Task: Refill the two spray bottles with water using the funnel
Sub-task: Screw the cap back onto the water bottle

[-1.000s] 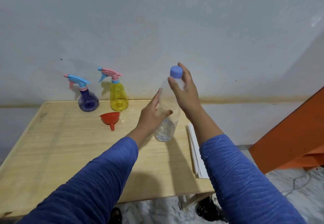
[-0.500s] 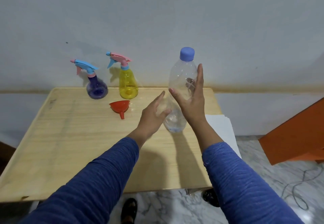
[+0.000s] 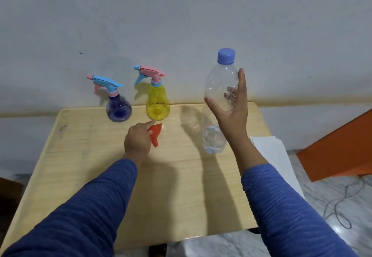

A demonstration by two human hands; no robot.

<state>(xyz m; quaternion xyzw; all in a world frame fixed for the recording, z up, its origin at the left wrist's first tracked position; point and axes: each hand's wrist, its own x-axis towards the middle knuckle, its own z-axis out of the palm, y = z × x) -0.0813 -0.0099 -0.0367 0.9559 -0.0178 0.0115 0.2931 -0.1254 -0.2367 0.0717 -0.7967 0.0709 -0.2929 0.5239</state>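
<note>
Change: The left hand point(image 3: 136, 141), which a moment ago was steadying the water bottle point(image 3: 218, 104), is now reaching down onto the funnel point(image 3: 155, 133) on the table point(image 3: 80, 156).
Left hand: Fingers are resting on the wide mouth of the funnel, knuckles hiding the contact; whether it is gripping or only touching cannot be told.
Right hand: The right hand point(image 3: 231, 108) is holding the bottle upright alone, thumb spread in front, fingers wrapping behind the clear wall, the base lifted off the wood.
Meaning: Judging from this, the person is fetching the funnel next; no pouring is under way.
Water: Only a little is showing at the bottom of the bottle, and its blue cap point(image 3: 226, 56) is still on.
Spray bottles: Two are standing at the back edge, the purple spray bottle point(image 3: 118, 107) left of the yellow spray bottle point(image 3: 158, 104), both with trigger heads still screwed on.
Funnel: One, red, lying on its side just in front of the yellow one.
Count: Two spray bottles, one water bottle, one funnel, one cap.
Also showing: White sheets point(image 3: 271, 152) are lying beside the table.
</note>
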